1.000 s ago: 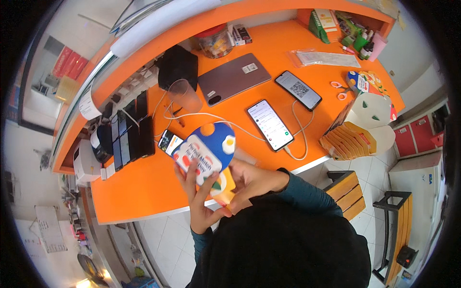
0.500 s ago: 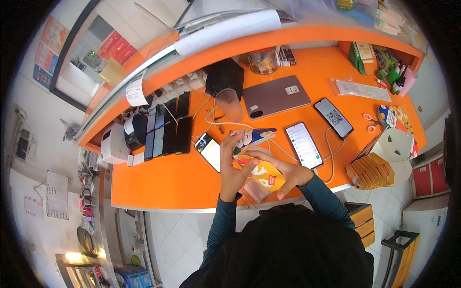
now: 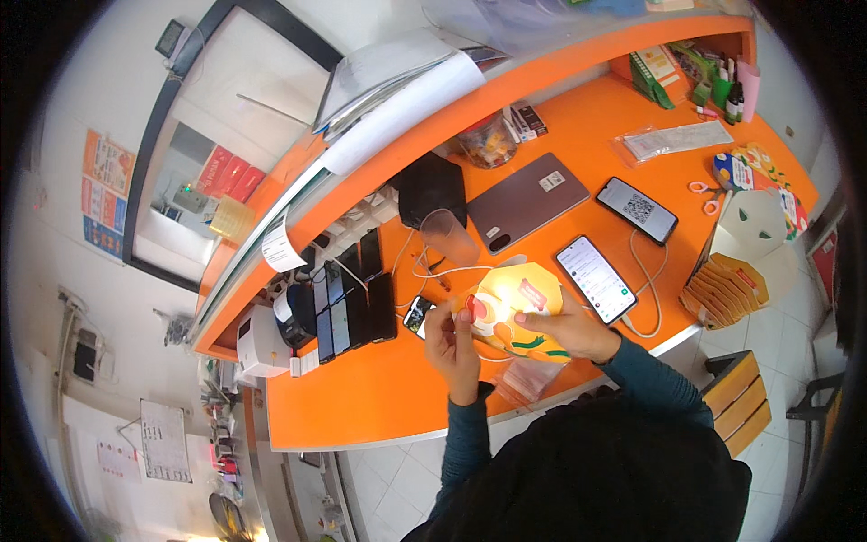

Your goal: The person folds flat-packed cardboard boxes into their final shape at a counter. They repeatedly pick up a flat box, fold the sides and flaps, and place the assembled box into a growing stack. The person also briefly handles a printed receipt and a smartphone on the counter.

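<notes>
I hold a flat yellow paper cutout [image 3: 519,303] with red and green markings above the front of the orange counter [image 3: 361,397]. My left hand [image 3: 454,339] pinches its left edge, next to a red round part. My right hand [image 3: 567,330] grips its lower right side, thumb on top. Under my hands a clear plastic bag [image 3: 528,378] lies at the counter's front edge.
A tablet [image 3: 528,200], two phones [image 3: 596,278] with white cables, a clear cup [image 3: 449,237], a black box [image 3: 432,188], a row of dark phones [image 3: 348,303], a stack of yellow cutouts [image 3: 725,287], scissors [image 3: 707,194] and a white printer [image 3: 262,343] stand on the counter.
The blue and white cutout held a second ago is gone from my hands; the yellow cutout is now turned flat and held at both sides. My view shifted left along the counter.
</notes>
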`<action>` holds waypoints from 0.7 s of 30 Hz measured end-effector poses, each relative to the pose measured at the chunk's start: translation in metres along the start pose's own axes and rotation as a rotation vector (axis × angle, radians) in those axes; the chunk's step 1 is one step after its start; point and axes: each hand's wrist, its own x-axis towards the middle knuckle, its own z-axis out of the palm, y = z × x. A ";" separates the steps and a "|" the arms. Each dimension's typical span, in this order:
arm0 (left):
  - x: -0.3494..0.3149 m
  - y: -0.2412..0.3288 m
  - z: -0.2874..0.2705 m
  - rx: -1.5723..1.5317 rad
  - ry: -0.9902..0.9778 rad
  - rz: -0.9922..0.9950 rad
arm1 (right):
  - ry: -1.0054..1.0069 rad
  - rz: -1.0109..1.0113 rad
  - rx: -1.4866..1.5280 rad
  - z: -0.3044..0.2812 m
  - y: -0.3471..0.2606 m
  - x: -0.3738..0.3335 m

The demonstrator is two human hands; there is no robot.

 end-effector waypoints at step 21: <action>0.022 0.017 0.004 -0.453 -0.510 -0.319 | 0.020 0.031 -0.268 -0.014 -0.047 -0.026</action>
